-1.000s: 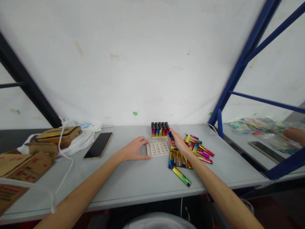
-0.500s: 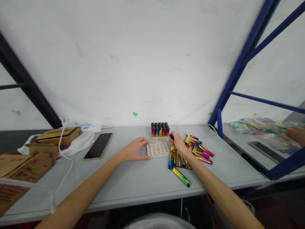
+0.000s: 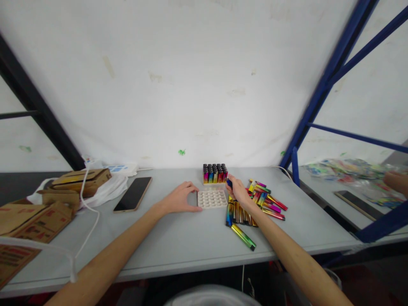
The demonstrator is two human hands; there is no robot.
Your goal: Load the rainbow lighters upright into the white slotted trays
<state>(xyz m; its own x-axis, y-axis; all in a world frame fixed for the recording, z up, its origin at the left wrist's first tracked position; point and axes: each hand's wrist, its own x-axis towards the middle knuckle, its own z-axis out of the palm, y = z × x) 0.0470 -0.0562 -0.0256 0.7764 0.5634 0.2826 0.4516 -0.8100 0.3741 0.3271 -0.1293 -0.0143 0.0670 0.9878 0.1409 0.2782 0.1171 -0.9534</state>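
A white tray with rows of holes lies on the grey table. My left hand rests at its left edge, thumb and fingers spread apart around that corner. My right hand is closed on a lighter with a dark blue end showing; the rest of it is hidden by the fingers. Behind the tray stands a block of upright lighters with black tops and shiny coloured bodies. Loose metallic lighters lie in a pile beneath and right of my right hand. One green-gold lighter lies nearer the table's front edge.
A phone lies on the left, beside cardboard boxes, a white plastic bag and a white cable. Blue metal framing rises at the right. Beyond it are another phone, plastic bags and another person's hand.
The view has shifted slightly. Both hands stay in nearly the same places, the left by the tray and the right still holding the lighter.
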